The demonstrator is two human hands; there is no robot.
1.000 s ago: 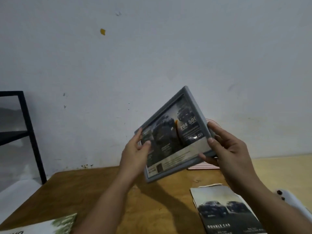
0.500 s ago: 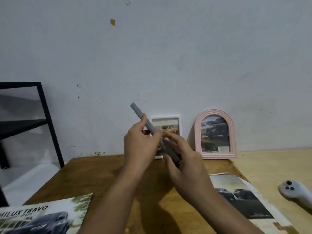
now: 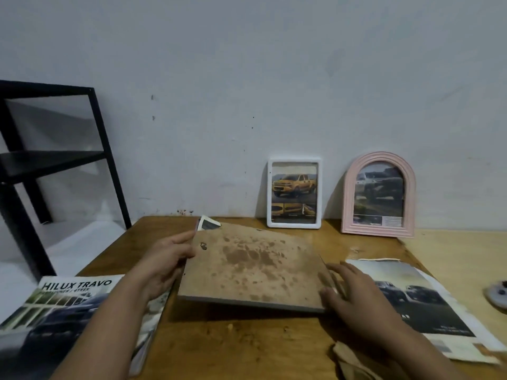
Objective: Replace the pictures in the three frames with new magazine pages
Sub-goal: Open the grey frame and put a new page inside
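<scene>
The grey frame (image 3: 252,267) lies face down just above the wooden table, its stained brown backing board up. My left hand (image 3: 162,264) grips its left edge. My right hand (image 3: 354,297) holds its lower right corner. A corner of a picture (image 3: 208,223) sticks out at the frame's far left corner. A white frame (image 3: 294,160) with a yellow truck picture and a pink arched frame (image 3: 348,193) with a truck picture stand against the wall. A torn magazine page (image 3: 428,305) with dark cars lies to the right.
A "Hilux Travo" magazine (image 3: 57,311) lies at the near left of the table (image 3: 247,344). A black metal shelf (image 3: 55,154) stands left of the table. A white controller (image 3: 498,296) sits at the right edge. A brown scrap (image 3: 351,360) lies near the front.
The grey frame was held up with its picture facing me, then turned edge-on, and is now face down low over the table. My view has tilted down.
</scene>
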